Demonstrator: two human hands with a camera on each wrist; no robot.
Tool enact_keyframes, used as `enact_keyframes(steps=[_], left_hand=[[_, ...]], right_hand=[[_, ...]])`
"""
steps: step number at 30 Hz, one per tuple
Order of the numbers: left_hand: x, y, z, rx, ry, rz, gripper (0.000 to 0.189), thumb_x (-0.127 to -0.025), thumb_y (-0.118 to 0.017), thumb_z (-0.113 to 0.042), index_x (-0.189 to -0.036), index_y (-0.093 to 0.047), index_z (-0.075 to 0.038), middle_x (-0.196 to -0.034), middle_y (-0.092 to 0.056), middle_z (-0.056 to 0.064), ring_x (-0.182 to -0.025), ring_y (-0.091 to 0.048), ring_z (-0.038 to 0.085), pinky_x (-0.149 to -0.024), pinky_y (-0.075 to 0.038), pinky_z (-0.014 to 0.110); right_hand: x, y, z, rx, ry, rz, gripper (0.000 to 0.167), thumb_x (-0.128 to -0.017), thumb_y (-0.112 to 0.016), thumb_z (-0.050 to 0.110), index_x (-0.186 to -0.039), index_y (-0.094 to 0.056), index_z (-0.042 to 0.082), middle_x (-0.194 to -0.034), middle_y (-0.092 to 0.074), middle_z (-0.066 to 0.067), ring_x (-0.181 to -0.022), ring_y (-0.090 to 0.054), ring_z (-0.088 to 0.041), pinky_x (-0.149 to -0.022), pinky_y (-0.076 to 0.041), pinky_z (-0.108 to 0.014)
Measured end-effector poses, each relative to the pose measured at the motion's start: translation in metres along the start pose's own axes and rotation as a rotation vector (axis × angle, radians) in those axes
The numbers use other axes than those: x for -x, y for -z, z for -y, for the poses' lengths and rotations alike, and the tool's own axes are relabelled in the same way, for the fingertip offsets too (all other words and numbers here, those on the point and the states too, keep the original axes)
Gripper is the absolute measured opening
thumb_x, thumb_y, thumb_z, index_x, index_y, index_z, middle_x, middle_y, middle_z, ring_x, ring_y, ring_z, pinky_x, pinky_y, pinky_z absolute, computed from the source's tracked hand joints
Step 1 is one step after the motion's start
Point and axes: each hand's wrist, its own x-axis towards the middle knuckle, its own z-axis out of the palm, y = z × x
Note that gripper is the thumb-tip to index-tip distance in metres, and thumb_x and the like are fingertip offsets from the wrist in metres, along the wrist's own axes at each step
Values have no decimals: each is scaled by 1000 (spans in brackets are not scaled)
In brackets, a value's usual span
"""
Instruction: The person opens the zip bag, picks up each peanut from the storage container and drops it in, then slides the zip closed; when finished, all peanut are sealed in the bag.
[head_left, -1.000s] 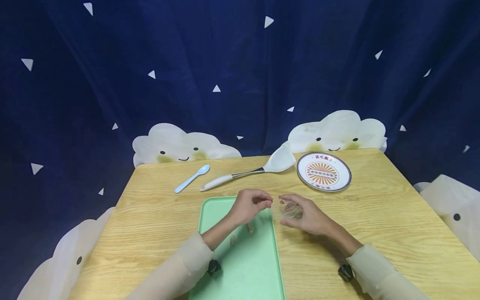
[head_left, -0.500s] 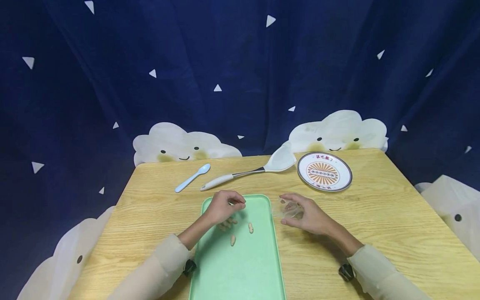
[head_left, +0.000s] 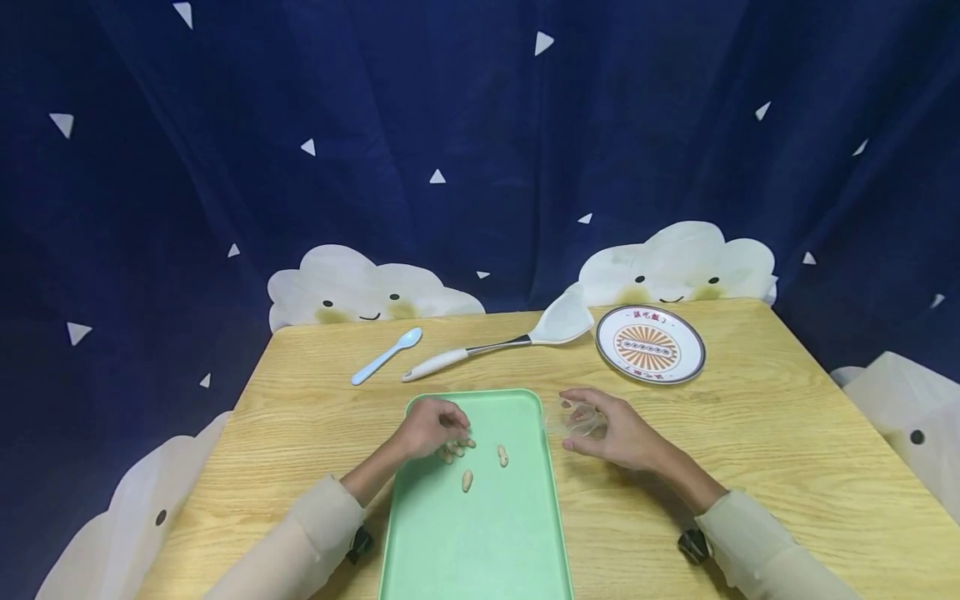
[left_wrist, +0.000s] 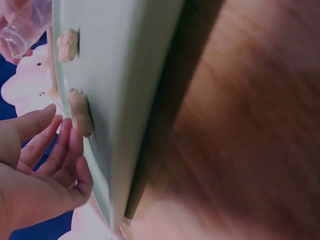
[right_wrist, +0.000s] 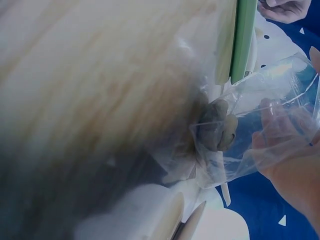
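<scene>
My left hand (head_left: 429, 428) hovers over the far left part of a green tray (head_left: 487, 533), fingertips right by a small group of peanuts (head_left: 450, 452). In the left wrist view its thumb and fingers are loosely bent, with nothing between them, and a peanut (left_wrist: 80, 114) lies just past the fingertips. Two more peanuts lie apart on the tray, one nearer (head_left: 467, 481) and one to the right (head_left: 502, 456). Just right of the tray, my right hand (head_left: 621, 430) holds a clear plastic bag (right_wrist: 280, 80) with its mouth spread. Several peanuts (right_wrist: 219, 126) sit inside the bag.
Behind the tray on the wooden table (head_left: 300, 433) lie a light blue spoon (head_left: 385, 357) and a spatula (head_left: 495, 346) with a white head. A round patterned plate (head_left: 650, 371) stands at the back right. A dark blue curtain (head_left: 480, 108) hangs behind.
My left hand has moved from the bag's mouth leftward and down to the peanuts on the tray. The right hand and the bag have stayed in place.
</scene>
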Motion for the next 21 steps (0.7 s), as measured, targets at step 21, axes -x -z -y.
enact_keyframes(steps=[21], left_hand=[[-2,-8,-9,-13,60,84,5,-84,-68,-2,-79,-68,-1,-68,-65,9,-53,-61,14,-47,-51,23]], right_hand=[[0,0,1,28,8,-11,66,-78,-76,39,-133,-51,13,-130,-59,-6,-106,-62,-18,-93,-48,-43]])
